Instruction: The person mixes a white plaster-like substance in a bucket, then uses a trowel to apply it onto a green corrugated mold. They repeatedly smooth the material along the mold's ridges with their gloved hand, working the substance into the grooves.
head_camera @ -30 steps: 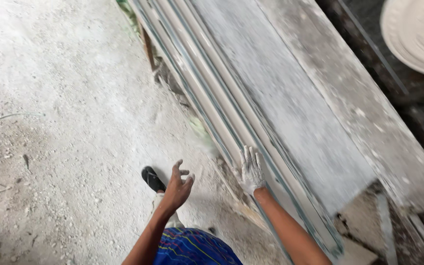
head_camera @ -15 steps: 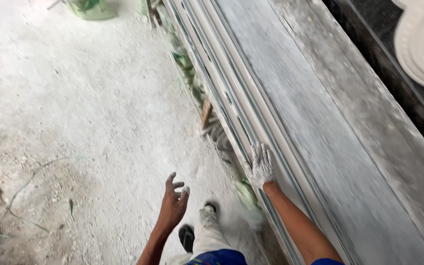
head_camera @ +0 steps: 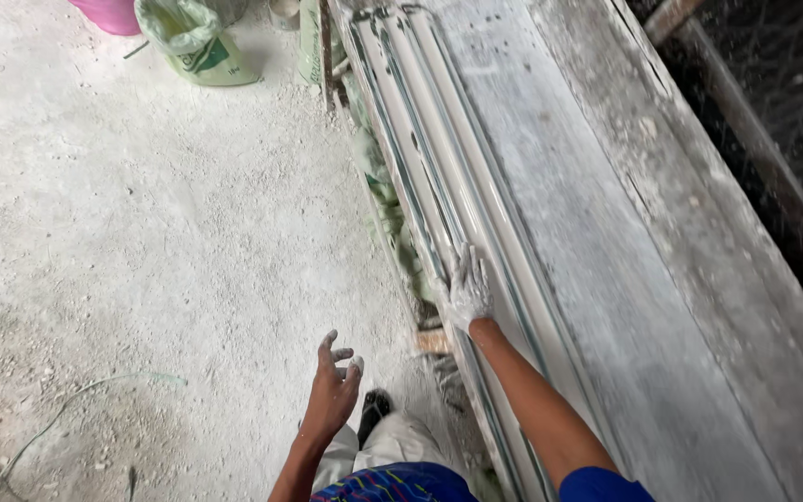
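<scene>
A long white ribbed moulding [head_camera: 439,167] lies along the edge of a dusty grey bench [head_camera: 597,232], running away from me. My right hand [head_camera: 467,290], white with dust, rests flat on the moulding's ridges with the fingers spread. My left hand [head_camera: 332,395] hangs free over the floor, fingers apart, holding nothing. My foot in a dark sandal [head_camera: 375,409] is on the ground below it.
The floor [head_camera: 160,242] is rough and covered in white dust. A green-and-white sack [head_camera: 192,42], a pink bucket [head_camera: 109,13] and a small tin [head_camera: 283,11] stand at the far end. A weathered plank [head_camera: 736,270] runs along the bench's right side.
I have walked forward along the bench; my right hand has slid further along the moulding. The sack and bucket have come into view at the top.
</scene>
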